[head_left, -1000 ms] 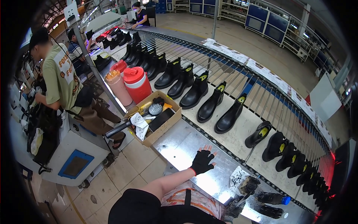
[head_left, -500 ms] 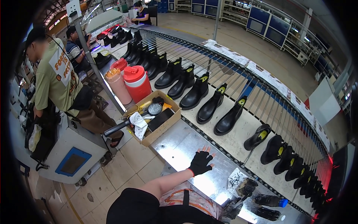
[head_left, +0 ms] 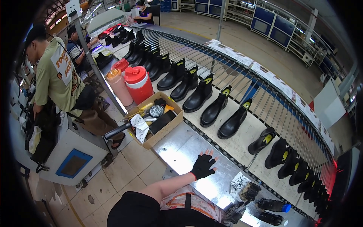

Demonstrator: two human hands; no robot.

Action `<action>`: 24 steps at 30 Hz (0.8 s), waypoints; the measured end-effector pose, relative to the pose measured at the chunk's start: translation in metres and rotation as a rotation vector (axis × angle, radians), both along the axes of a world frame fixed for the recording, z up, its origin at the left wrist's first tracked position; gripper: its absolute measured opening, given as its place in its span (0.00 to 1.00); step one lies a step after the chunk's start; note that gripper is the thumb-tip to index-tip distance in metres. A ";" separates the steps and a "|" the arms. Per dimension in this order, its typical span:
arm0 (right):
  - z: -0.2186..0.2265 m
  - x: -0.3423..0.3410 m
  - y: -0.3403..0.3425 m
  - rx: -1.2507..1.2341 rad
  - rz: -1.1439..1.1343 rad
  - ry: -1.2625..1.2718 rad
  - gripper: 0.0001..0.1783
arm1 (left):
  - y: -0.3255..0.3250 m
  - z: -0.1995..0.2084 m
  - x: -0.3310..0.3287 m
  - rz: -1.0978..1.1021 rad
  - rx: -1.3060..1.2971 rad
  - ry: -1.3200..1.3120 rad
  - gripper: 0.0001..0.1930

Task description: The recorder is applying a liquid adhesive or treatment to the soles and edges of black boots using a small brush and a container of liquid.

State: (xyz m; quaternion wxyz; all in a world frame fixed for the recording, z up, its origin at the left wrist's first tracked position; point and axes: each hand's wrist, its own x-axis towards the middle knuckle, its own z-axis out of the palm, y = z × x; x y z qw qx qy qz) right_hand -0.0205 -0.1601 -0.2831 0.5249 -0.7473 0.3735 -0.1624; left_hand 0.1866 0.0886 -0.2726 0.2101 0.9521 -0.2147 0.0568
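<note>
My left hand [head_left: 203, 166], in a black fingerless glove, lies palm down on the shiny metal table [head_left: 177, 145] with its fingers spread and nothing in them. Low in the picture, my right hand [head_left: 234, 213] wears a dark, mottled glove; its fingers are too dark to make out. Just beyond it is a black-stained sponge-like lump [head_left: 249, 191] beside a smudged white paper [head_left: 238, 181]. Two dark bottles lie to its right, one a blue-capped bottle [head_left: 271, 205]. Past the table edge stands a black ankle boot [head_left: 233, 123], one of a row on the conveyor.
A cardboard box [head_left: 164, 136] with brushes and tools stands left of my left hand. Behind it are a red-and-white jug [head_left: 138, 83] and a pink bottle [head_left: 120, 89]. A metal-rod rack [head_left: 261, 94] runs behind the boots. A co-worker [head_left: 56, 75] stands at a machine on the left.
The boots have crept slightly to the right along the conveyor. My hands have stayed nearly still. The co-worker on the left has shifted a little.
</note>
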 end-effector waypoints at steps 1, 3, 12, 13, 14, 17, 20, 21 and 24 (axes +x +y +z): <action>0.009 0.003 0.005 -0.025 -0.028 0.030 0.23 | 0.000 0.000 0.000 -0.002 -0.007 0.013 0.33; 0.006 0.001 0.005 0.026 -0.013 -0.052 0.23 | -0.001 0.000 0.002 -0.003 -0.020 -0.015 0.33; 0.011 -0.005 0.004 0.149 0.061 -0.063 0.23 | 0.001 -0.004 0.002 -0.002 -0.043 -0.006 0.33; 0.010 -0.005 0.006 0.194 0.050 -0.114 0.24 | 0.001 -0.006 0.002 0.006 -0.066 -0.060 0.32; 0.008 -0.005 0.006 0.238 0.036 -0.164 0.24 | 0.001 -0.005 0.002 0.007 -0.069 -0.056 0.32; -0.019 -0.008 -0.003 0.150 0.024 -0.262 0.25 | 0.002 -0.002 0.002 0.002 -0.083 -0.077 0.32; -0.036 -0.013 -0.016 0.139 0.060 -0.228 0.26 | 0.003 0.001 0.002 0.003 -0.073 -0.072 0.32; -0.037 -0.014 -0.016 0.137 0.057 -0.228 0.26 | 0.003 0.003 0.001 -0.009 -0.051 -0.007 0.32; -0.017 -0.009 0.001 0.083 0.045 -0.249 0.24 | 0.003 -0.003 0.003 -0.020 -0.058 0.005 0.32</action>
